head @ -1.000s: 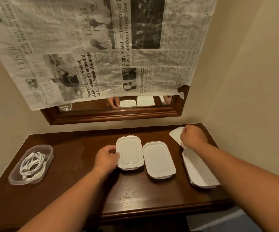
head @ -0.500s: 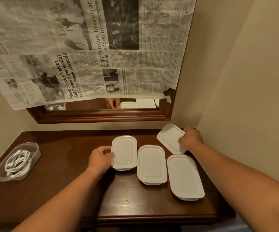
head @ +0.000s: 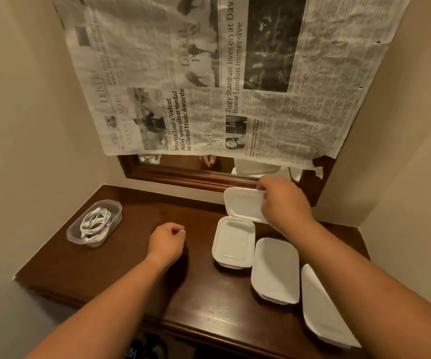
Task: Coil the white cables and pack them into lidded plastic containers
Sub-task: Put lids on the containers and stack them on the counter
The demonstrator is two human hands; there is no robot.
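White cables (head: 95,224) lie tangled in the clear tub (head: 74,231), well apart from three lidded containers (head: 233,242); the right hand (head: 284,203) pinches a loose lid (head: 242,206), the left hand (head: 169,240) rests loosely curled and empty, so unpacking seemingly precedes coiling, next fetching a cable.

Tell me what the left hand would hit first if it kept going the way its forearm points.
Probably nothing on the table: the left hand points up and right across bare wood toward the mirror frame, passing left of the lidded containers. Depth is unclear.
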